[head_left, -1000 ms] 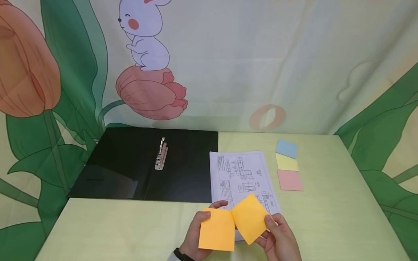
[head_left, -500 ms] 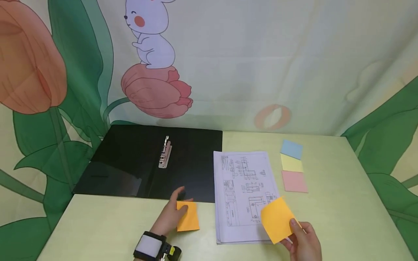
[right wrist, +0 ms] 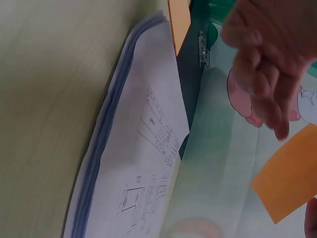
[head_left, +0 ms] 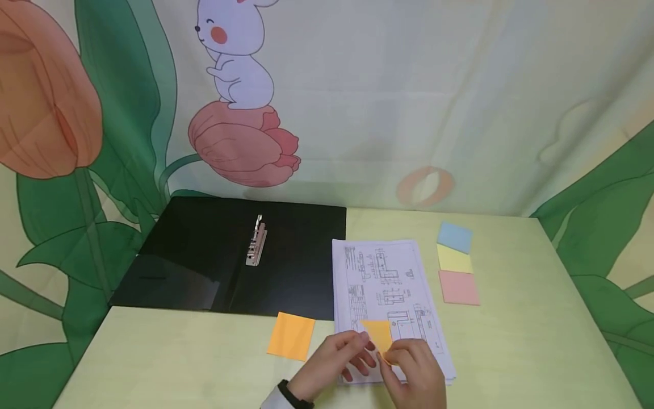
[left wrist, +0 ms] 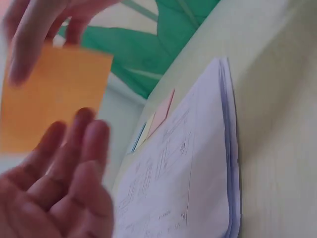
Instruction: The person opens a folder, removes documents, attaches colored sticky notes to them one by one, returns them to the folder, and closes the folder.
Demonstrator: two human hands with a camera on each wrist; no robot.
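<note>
My right hand (head_left: 416,372) pinches an orange sticky note (head_left: 378,336) above a stack of printed drawings (head_left: 380,284). In the left wrist view, the fingers of the right hand (left wrist: 29,39) hold the top edge of the note (left wrist: 59,94), which hangs upright. My left hand (head_left: 334,360) is beside it with loosely bent fingers and nothing in its grasp; its fingertips overlap the lower edge of the note in that view. From the right wrist, the left hand (right wrist: 272,54) shows near the note (right wrist: 292,173). An orange sticky pad (head_left: 291,336) lies on the table left of the drawings.
An open black binder (head_left: 296,261) with a metal clip (head_left: 256,243) lies at the back left. Blue (head_left: 455,237), yellow (head_left: 455,259) and pink (head_left: 459,287) sticky pads form a column right of the drawings. A printed curtain (head_left: 347,102) hangs behind the table.
The left hand has set the orange pad on the table at the left, released it and come back right. The right hand has moved left with its separate orange note, over the drawings.
</note>
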